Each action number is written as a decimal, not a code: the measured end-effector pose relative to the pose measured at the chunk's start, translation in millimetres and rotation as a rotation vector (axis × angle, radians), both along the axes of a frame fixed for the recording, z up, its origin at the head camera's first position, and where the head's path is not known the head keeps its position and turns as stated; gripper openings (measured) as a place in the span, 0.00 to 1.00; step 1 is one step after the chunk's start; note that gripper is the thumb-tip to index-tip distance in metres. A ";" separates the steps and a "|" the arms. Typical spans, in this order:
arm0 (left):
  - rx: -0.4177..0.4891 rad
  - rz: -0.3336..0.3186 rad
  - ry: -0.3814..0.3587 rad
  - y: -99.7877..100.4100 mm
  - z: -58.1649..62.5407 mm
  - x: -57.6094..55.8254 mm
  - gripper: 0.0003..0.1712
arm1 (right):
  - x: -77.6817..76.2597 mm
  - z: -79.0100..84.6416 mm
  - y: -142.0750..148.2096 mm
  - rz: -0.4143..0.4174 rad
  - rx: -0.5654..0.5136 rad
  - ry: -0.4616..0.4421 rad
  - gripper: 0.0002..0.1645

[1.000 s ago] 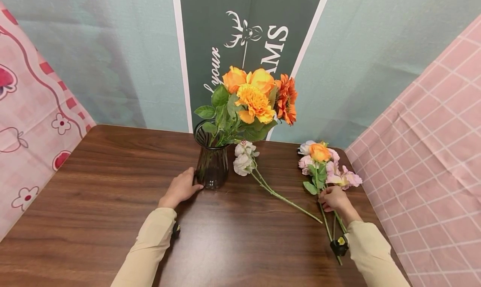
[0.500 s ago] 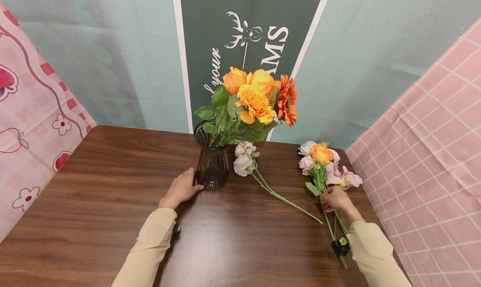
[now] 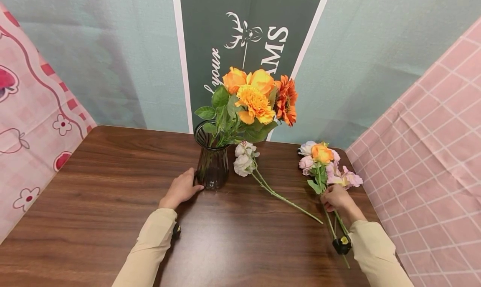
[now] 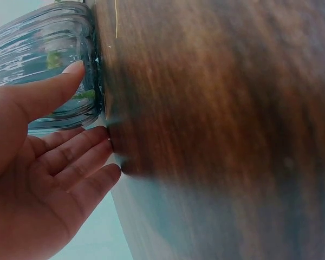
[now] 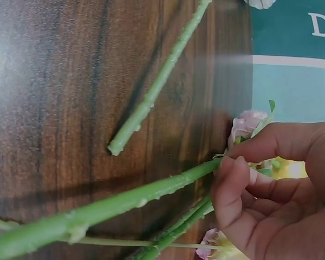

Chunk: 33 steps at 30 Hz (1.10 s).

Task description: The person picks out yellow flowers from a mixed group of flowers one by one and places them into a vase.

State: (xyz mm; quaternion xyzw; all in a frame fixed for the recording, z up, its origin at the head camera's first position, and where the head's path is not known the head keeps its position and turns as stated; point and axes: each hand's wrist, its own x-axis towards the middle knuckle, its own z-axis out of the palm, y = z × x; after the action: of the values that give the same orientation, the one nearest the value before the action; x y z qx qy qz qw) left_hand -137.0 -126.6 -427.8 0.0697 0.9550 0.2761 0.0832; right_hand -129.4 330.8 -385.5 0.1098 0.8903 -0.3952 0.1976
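In the head view my left hand [image 3: 183, 189] rests on the table beside the base of a dark ribbed glass vase [image 3: 212, 170]. The left wrist view has the thumb [image 4: 57, 89] across the near side of the glass, the other fingers fairly straight and low. Orange and yellow artificial flowers [image 3: 255, 101] with green leaves stand in the vase, leaning right. At the right, thumb and forefinger of my right hand [image 3: 338, 198] pinch the green stem [image 5: 124, 203] of an orange artificial flower [image 3: 322, 153]. Its bloom lies over the pink flowers [image 3: 347, 178].
White flowers [image 3: 244, 163] lie right of the vase, their stem slanting toward my right hand. A pale flower [image 3: 307, 148] lies behind the orange one. Behind the wooden table [image 3: 124, 174] hangs a printed curtain [image 3: 263, 11]; pink cloths flank both sides.
The orange flower has shifted slightly right, and its stem's lower end has swung right along with my right hand. My left hand and the vase stay put.
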 end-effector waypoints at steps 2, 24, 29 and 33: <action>-0.004 -0.002 0.002 -0.1 -0.4 0.0 0.31 | -0.7 1.6 0.6 0.016 0.003 -0.003 0.03; -0.011 -0.016 0.028 -0.5 -0.3 0.4 0.31 | -3.9 17.0 -5.5 0.026 -0.074 0.005 0.08; -0.013 -0.020 0.034 -0.8 -0.6 0.2 0.30 | -7.0 23.0 -7.7 0.020 -0.093 -0.015 0.05; -0.010 -0.018 0.037 -0.8 -1.4 0.0 0.30 | -7.8 26.7 -10.0 0.037 -0.074 -0.005 0.05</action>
State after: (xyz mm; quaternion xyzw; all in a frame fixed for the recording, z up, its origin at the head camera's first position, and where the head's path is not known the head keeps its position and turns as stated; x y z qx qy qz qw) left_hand -137.0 -127.3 -429.1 0.0828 0.9571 0.2690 0.0683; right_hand -137.3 320.8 -358.8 0.0870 0.8764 -0.4239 0.2112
